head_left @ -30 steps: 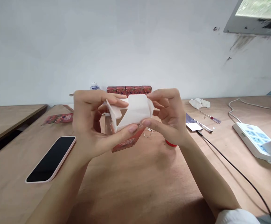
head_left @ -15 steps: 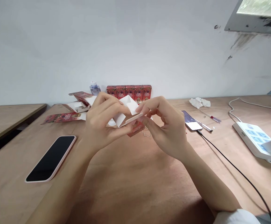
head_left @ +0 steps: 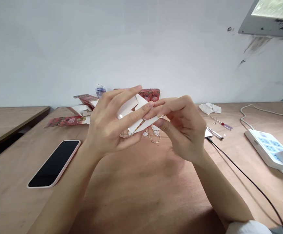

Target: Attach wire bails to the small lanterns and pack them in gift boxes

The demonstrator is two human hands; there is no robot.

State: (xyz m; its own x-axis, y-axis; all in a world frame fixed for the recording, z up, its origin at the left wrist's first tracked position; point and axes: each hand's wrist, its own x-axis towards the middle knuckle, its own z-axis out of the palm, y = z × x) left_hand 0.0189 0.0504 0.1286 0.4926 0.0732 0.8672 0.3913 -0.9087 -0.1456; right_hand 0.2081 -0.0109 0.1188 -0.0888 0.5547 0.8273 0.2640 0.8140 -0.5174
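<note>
A small cardboard box (head_left: 145, 101) with white inner faces is held up between both hands above the table. My left hand (head_left: 112, 120) grips it from the left, index finger across the front and thumb below. Its far end is partly hidden by the fingers. My right hand (head_left: 182, 126) pinches a white flap (head_left: 151, 122) of the same box between thumb and fingers. On the table just beneath lie thin metal outline pieces (head_left: 155, 138) and small white bits.
Finished red boxes (head_left: 151, 95) stand against the wall, partly behind my hand. Unfolded red cartons (head_left: 68, 121) and a bottle (head_left: 99, 90) sit at left. A phone (head_left: 55, 164) lies nearer. To the right are tissue (head_left: 210, 108), a screwdriver (head_left: 221, 123) and a power strip (head_left: 269, 146).
The box has turned, so its white side now faces me more. My left index finger has stretched across it, and my right hand has shifted slightly right with the flap.
</note>
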